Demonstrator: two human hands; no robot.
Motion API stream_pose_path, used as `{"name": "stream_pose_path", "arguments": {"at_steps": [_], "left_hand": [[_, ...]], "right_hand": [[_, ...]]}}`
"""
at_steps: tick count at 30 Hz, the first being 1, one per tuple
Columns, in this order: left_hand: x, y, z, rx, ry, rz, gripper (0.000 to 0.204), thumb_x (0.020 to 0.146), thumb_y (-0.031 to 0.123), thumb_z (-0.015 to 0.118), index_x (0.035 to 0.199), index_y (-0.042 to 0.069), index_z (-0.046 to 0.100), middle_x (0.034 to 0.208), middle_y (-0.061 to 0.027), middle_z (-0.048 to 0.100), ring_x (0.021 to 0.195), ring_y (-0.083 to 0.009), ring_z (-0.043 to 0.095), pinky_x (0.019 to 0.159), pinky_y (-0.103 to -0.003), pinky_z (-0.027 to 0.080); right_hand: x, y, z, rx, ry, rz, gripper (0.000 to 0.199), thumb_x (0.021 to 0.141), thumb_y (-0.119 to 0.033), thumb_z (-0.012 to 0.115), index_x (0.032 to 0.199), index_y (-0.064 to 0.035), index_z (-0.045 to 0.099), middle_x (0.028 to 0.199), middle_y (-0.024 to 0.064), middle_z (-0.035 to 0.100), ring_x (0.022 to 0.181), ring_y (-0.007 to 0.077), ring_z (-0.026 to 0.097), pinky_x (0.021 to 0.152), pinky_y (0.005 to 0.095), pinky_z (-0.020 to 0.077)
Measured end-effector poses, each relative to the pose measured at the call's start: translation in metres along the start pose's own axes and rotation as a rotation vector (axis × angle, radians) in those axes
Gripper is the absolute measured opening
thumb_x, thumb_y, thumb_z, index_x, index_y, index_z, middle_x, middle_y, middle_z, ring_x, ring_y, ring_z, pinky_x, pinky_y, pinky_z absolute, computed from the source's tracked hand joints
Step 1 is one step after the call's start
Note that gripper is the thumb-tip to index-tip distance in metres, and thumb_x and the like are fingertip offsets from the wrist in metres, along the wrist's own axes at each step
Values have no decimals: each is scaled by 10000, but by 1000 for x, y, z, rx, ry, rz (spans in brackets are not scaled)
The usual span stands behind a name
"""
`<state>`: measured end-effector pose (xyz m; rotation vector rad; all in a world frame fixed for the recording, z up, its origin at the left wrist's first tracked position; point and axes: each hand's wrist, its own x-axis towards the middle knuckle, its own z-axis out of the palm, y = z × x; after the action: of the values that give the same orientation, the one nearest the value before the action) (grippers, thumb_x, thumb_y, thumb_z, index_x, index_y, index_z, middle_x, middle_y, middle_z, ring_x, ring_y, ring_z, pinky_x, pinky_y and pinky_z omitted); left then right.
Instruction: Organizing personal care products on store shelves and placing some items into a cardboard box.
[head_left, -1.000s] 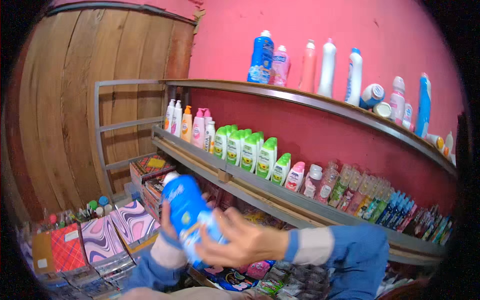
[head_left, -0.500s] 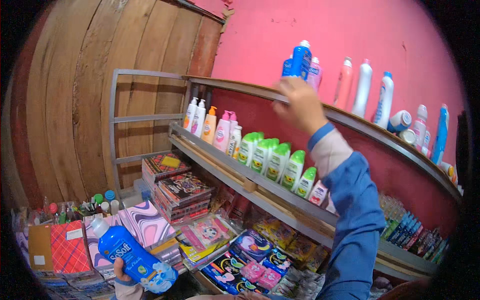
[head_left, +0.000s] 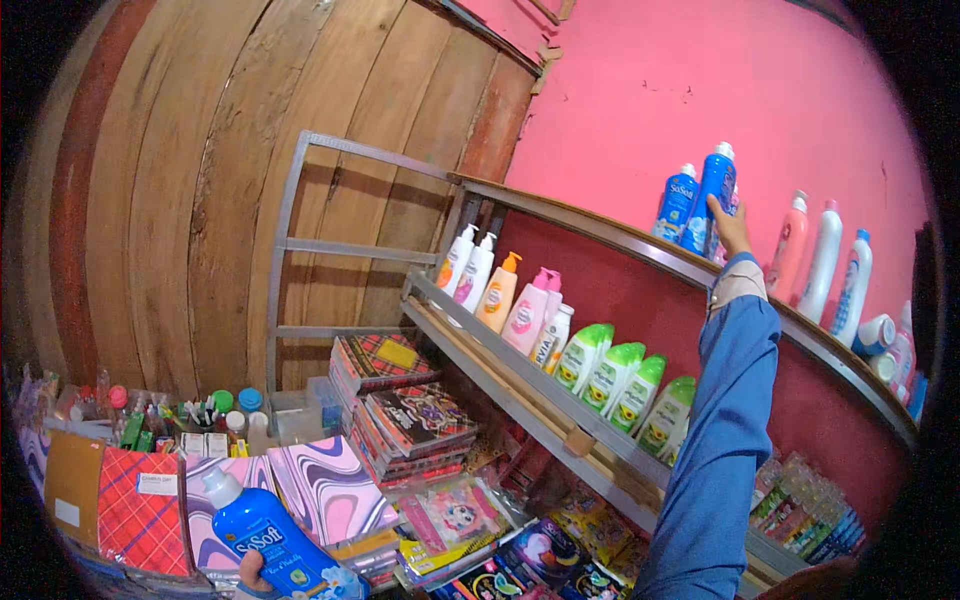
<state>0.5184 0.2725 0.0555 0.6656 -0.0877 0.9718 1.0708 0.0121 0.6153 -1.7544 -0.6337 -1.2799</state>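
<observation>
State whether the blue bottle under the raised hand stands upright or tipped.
Upright: the tall blue plastic bottle stands on the top shelf, white cap up, right hand touching it.

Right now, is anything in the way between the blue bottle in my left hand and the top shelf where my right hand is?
Nothing visible blocks it. The left hand holds the blue plastic bottle with a white cap low over the stationery; open air lies up to the top wooden shelf, where the right hand touches an upright blue bottle.

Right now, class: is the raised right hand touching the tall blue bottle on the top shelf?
Touching: the head view shows the right hand with its fingers against the tall blue bottle.
</observation>
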Motion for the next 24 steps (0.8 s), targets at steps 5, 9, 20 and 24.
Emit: {"name": "stream_pose_path", "arguments": {"at_steps": [5,9,20,24], "left_hand": [[22,-10,-3,8,-47,23,792,707,477,663,1266,-11,384,1119,-177,536,988,-294,581,880,-451,478],[29,-19,-5,-21,-26,-43,797,704,472,670,1271,-8,382,1121,-177,539,995,-296,580,890,-454,473],[2,-3,7,10,-38,-123,827,700,465,692,1315,16,372,1198,-182,536,1062,-309,563,928,-460,455],[-37,4,29,-53,0,-56,776,725,363,700,1327,8,362,1229,-201,516,1108,-338,535,943,-490,438]], "right_hand": [[-28,-46,20,376,-133,218,973,696,-610,661,1401,-65,272,1311,181,447,1191,335,454,964,477,370],[-43,-72,-12,289,-171,388,988,635,-563,740,1371,-62,313,1309,171,438,1142,315,485,875,497,395],[-32,-54,-20,619,102,131,576,654,-294,821,1070,16,568,1005,98,605,784,182,619,618,297,523],[-69,-99,-38,782,193,-145,511,683,-209,803,1079,8,563,1002,80,611,793,178,617,655,320,541]]}}
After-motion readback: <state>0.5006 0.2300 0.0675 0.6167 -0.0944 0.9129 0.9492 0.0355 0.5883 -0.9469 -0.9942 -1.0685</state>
